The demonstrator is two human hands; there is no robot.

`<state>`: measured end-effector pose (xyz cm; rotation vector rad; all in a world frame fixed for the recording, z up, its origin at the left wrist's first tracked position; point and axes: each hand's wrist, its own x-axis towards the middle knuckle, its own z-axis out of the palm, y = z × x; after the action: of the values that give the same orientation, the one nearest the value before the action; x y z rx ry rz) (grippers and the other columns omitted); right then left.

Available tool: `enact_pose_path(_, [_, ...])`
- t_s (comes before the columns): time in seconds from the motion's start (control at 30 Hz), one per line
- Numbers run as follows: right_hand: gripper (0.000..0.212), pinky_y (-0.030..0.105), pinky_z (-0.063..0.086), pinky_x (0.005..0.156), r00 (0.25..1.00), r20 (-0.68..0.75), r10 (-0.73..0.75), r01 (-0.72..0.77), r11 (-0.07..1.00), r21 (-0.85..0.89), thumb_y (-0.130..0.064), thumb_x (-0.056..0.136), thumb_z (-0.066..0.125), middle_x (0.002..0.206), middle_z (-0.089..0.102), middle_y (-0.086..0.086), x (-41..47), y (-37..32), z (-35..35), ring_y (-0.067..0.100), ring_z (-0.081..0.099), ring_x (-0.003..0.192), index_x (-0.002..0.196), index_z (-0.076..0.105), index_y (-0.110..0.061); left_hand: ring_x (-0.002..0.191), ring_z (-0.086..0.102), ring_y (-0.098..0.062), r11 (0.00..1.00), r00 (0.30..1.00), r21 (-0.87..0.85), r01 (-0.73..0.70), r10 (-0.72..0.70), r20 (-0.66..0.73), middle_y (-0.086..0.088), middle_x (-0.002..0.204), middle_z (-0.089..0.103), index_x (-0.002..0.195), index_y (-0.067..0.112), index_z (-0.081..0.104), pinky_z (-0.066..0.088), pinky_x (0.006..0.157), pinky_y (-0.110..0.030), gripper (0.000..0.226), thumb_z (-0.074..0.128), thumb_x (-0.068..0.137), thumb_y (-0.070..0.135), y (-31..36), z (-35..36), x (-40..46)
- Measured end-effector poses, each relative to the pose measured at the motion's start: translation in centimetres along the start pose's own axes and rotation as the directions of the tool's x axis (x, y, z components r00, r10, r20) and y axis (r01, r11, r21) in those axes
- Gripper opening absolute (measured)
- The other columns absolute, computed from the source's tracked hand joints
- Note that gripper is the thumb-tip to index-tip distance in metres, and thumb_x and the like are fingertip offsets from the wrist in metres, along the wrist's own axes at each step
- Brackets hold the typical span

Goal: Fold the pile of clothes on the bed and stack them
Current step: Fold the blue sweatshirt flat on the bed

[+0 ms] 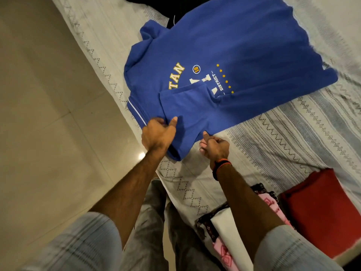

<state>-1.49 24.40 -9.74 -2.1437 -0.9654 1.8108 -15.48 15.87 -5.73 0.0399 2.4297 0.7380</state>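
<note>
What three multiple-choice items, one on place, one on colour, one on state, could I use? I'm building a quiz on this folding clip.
1. Where does the red cloth lie?
A. beside the person's right arm
B. on the floor
C. on the blue shirt

2. What colour are the stars printed on the shirt?
A. white
B. yellow
C. red

3. What is the left hand doing?
A. hanging idle
B. pressing flat
C. pinching the shirt

Key: 1 A, the red cloth is on the bed. 2 B, yellow stars on the blue shirt. 3 C, the left hand pinches its folded edge.

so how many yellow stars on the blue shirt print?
5, in a row on the blue shirt beside the word DISTRICT; the folded sleeve may hide more.
</note>
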Motion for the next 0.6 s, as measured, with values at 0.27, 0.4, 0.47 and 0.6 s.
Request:
enact_pose_path(0.27, [0.028, 0.043, 0.061, 0.076, 0.999, -0.051, -0.008, 0.004, 0.997, -0.079, -0.029, 0.080, 0.081, 0.051, 0.061, -0.002, 0.7, 0.3, 0.9, 0.015, 0.059, 0.051, 0.066, 0.062, -0.013, 0.111, 0.059, -0.030, 0.996, 0.994, -0.042, -0.079, 0.076, -0.075, -0.012, 0.116, 0.065, 0.123, 0.006, 0.052, 0.046, 0.096, -0.037, 0.063, 0.081, 0.077, 0.037, 2.5, 1.2, 3.5])
enact_pose_path(0.4, [0.032, 0.046, 0.061, 0.079, 0.998, -0.054, -0.014, 0.009, 0.996, -0.090, -0.031, 0.080, 0.080, 0.049, 0.060, -0.006, 0.7, -0.1, 1.2, 0.017, 0.061, 0.056, 0.058, 0.062, -0.016, 0.096, 0.065, -0.027, 0.987, 0.999, -0.162, 0.009, -0.014, -0.029, -0.006, 0.094, 0.071, 0.098, 0.009, 0.067, 0.051, 0.088, -0.031, 0.042, 0.081, 0.074, 0.040, 2.8, 1.0, 4.8])
enact_pose_path(0.47, [0.033, 0.047, 0.060, 0.081, 0.997, -0.066, -0.027, 0.020, 0.994, -0.107, -0.032, 0.079, 0.081, 0.053, 0.063, -0.004, 0.9, 0.0, 1.2, 0.019, 0.063, 0.061, 0.057, 0.061, -0.017, 0.081, 0.067, -0.029, 0.973, 0.999, -0.230, 0.030, -0.026, 0.020, -0.007, 0.075, 0.069, 0.072, 0.011, 0.066, 0.057, 0.082, -0.036, 0.032, 0.078, 0.075, 0.041, 2.9, 0.8, 5.8])
enact_pose_path(0.6, [0.028, 0.045, 0.062, 0.074, 0.995, -0.083, -0.048, 0.036, 0.990, -0.137, -0.030, 0.079, 0.079, 0.072, 0.072, 0.010, 1.1, 0.6, 0.9, 0.030, 0.073, 0.074, 0.066, 0.062, -0.013, 0.078, 0.068, -0.028, 0.931, 0.996, -0.366, -0.004, -0.030, -0.089, 0.001, 0.072, 0.067, 0.062, 0.022, 0.059, 0.060, 0.076, -0.045, 0.023, 0.069, 0.075, 0.039, 2.5, 0.0, 7.7])
